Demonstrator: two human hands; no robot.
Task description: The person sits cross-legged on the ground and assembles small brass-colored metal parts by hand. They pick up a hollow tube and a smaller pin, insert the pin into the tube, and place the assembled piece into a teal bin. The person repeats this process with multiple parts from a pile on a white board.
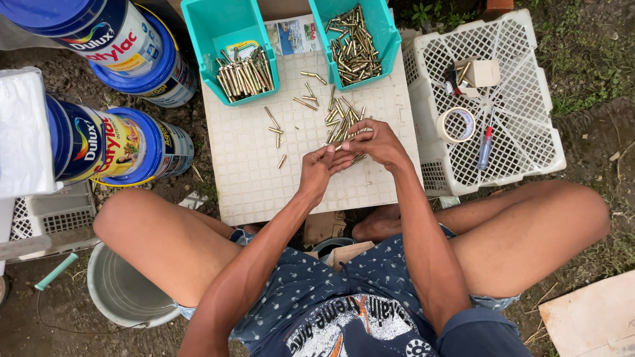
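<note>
My left hand (pixel 319 167) and my right hand (pixel 376 142) meet over the white square board (pixel 245 165). The fingers of both pinch small brass-coloured metal pins at the near edge of a loose pile of pins (pixel 340 119). Several single pins (pixel 274 125) lie scattered to the left of the pile. At the board's far edge stand two teal bins: the left bin (pixel 228 39) holds pins laid side by side, the right bin (pixel 377 33) holds a jumbled heap.
A white lattice crate (pixel 522 145) at right carries a tape roll (pixel 456 124), a marker (pixel 485 147) and a small box (pixel 481 71). Blue paint buckets (pixel 126 142) stand at left, a grey bucket (pixel 122 291) by my left knee. My legs are crossed under the board on bare soil.
</note>
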